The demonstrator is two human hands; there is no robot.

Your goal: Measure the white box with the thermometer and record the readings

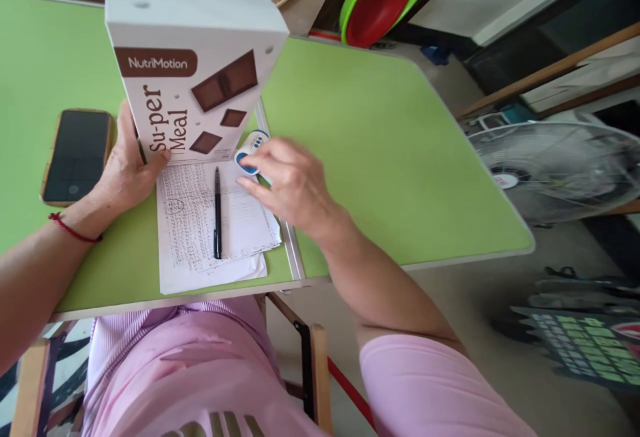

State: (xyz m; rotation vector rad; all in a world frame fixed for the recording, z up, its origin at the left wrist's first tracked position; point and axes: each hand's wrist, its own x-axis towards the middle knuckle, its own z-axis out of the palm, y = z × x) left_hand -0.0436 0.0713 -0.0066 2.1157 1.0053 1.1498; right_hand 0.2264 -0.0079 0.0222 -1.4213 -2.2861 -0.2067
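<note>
White box [180, 90] was clasped by fingers of left hand [125, 173]

Papers [193, 223] were spread between these and the right hand [295, 180], a phone [77, 153] laid beside the left fingers, a pen [218, 220] near the right. A blue-and-white object [254, 142] was touched by slightly parted right fingers; whether gripped couldn't be told.

Pink shirt [200, 373]; red wrist cord [73, 231]

phone [77, 157] L/o box [195, 67]; pen [217, 213] on papers [193, 227]; papers on tbl [390, 157]; fan [555, 173] R/o tbl
</note>
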